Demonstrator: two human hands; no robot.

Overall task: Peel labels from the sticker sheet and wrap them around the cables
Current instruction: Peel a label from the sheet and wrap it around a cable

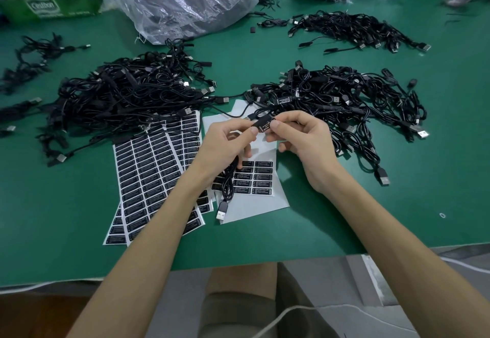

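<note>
Where the two hands come together over the table, the fingertips (275, 125) are clamped on the black inline block (261, 123) of one cable (228, 178), and a label (266, 127) with white print shows on the block's face. The left hand (225, 143) pinches one end of the block between thumb and forefinger. The right hand (307, 143) pinches the other end, its remaining fingers curled beneath. The cable's loops hang under the left palm, and its USB plug (221, 211) rests at the edge of the partly used sticker sheet (261, 177) lying directly below the hands. Full sheets (151, 178) fan out to the left. A left heap (124, 96) and a right heap (350, 99) of black cables flank them on the green table (371, 218). A clear plastic bag (191, 1) lies beyond.
</note>
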